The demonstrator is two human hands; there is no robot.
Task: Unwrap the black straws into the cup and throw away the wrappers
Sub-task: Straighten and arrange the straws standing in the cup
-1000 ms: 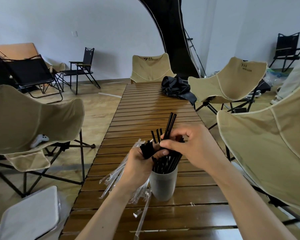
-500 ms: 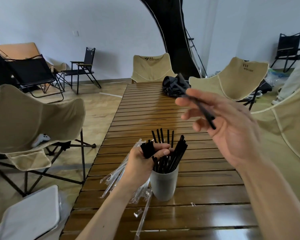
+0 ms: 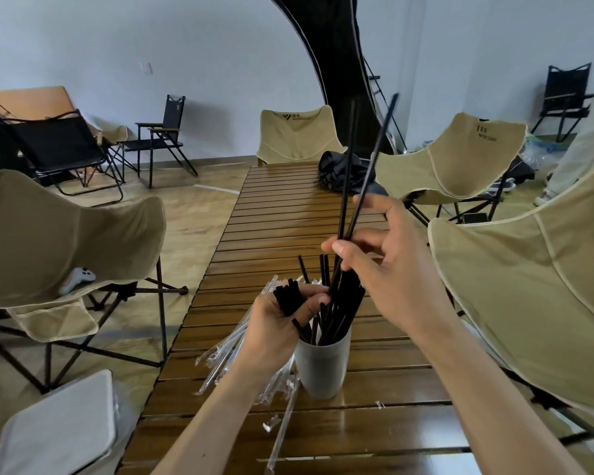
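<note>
Near the table's left edge, a bundle of wrapped straws is gripped by the left hand as before. The cup of straws stands mid-table. Two black straws, pinched upright by the right hand, have been lowered from half a second ago, their tips just above the cup.

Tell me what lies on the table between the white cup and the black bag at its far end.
In the head view, only bare wooden slats lie between the cup and the black bag; the right hand hovers above that stretch.
</note>
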